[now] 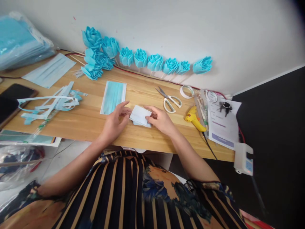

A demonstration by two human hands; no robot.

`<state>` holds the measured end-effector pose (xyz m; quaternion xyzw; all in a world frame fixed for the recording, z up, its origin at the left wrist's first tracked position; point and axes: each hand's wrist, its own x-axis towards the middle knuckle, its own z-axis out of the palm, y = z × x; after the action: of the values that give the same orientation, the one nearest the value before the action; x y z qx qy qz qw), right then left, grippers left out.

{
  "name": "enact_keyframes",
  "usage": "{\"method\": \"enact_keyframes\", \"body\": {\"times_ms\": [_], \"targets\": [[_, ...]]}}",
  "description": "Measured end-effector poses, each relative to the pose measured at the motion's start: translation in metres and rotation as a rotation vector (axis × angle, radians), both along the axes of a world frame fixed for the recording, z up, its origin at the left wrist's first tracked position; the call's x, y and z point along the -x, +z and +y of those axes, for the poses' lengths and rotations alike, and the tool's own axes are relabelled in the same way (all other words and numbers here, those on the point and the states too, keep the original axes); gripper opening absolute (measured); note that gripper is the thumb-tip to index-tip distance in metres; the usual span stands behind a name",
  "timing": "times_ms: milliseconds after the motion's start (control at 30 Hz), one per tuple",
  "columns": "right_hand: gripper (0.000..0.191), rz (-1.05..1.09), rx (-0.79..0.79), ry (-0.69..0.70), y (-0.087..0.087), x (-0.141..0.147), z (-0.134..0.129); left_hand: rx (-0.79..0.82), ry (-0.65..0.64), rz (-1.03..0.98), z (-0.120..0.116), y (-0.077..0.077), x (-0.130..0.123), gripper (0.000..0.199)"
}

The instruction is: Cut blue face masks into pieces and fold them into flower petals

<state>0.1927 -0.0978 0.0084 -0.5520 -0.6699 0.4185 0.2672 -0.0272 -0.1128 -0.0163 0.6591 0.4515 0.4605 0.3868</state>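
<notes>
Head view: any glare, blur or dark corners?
Head view: highlights on the clear plastic bag at lower left; head view: top-right corner darkened; head view: left hand and right hand readable, but fine print on the paper sheet too soft to read.

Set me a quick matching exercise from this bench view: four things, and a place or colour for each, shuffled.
1. Square pieces
2. Scissors
3. Glue gun
4. Keys

A. Yellow
B. On the printed sheet
C. Between the left hand and the right hand
D. White-handled

Pairs: 1-C, 2-D, 3-A, 4-B
</notes>
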Motion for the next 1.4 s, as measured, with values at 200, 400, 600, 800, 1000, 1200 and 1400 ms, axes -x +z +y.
{"method": "enact_keyframes", "body": {"times_ms": [200, 400, 600, 800, 1000, 1200, 1400], "targets": [[0.047, -0.060, 0.014, 0.087, 0.010, -0.004, 0.006, 0.072, 0.005, -0.086, -0.007, -0.008, -0.002, 0.051], [0.045, 0.097, -0.016, -0.162, 0.008, -0.031, 0.007, 0.072, 0.017, -0.083, -0.010, -0.007, 0.000, 0.049], [0.048, 0.316, 0.233, -0.253, 0.010, -0.038, -0.021, 0.091, -0.025, -0.069, -0.012, -0.005, -0.001, 0.046], [0.049, 0.345, 0.250, -0.196, 0.005, -0.027, -0.022, 0.019, -0.117, 0.040, -0.013, -0.003, -0.003, 0.043], [0.042, 0.288, 0.282, -0.271, 0.008, -0.039, -0.007, 0.012, 0.036, 0.017, -0.015, -0.005, 0.002, 0.032], [0.036, 0.108, 0.095, -0.067, 0.008, -0.034, -0.003, 0.030, 0.011, 0.009, -0.013, -0.007, 0.000, 0.032], [0.035, 0.031, 0.008, 0.009, 0.004, -0.029, -0.010, 0.086, -0.038, -0.037, -0.013, -0.004, -0.001, 0.032]]}}
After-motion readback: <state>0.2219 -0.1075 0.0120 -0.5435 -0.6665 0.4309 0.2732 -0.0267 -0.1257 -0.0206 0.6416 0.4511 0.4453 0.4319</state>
